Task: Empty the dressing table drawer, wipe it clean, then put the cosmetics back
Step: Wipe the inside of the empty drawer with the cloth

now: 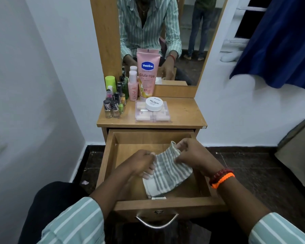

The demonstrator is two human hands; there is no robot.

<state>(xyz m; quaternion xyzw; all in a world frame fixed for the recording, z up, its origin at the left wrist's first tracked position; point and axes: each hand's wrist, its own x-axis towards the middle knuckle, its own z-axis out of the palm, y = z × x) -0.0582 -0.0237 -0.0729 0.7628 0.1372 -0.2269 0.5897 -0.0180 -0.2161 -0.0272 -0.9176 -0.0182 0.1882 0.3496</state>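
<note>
The drawer (111, 161) stands pulled fully out at lower centre of the frame, its interior bare of cosmetics. A striped cloth (165, 173) is held over it by both hands. The left hand (141, 162) has its fingers curled round the cloth's left edge; the right hand (192, 154) pinches the cloth's upper right corner, thumb and fingers closed on the fabric. The cloth's long axis runs diagonally, from the raised corner at upper right down to a loose end near the drawer's front wall. Whether that loose end touches the drawer floor cannot be determined.

The cosmetics stand on the table top (187, 111) above the drawer: a cluster of nail polish bottles (113, 104) at the left, a small pink bottle (133, 85) and a Vaseline tube (147, 73) behind, and a white jar (154, 103) on a clear case (152, 116) at centre.

Assessment: emptying is complete; the wiping stage is in hand. The bare drawer floor lies directly below and beyond the cloth, towards the upper part of the frame. Both hands are equally placed; the left lies lower, nearer the floor.
</note>
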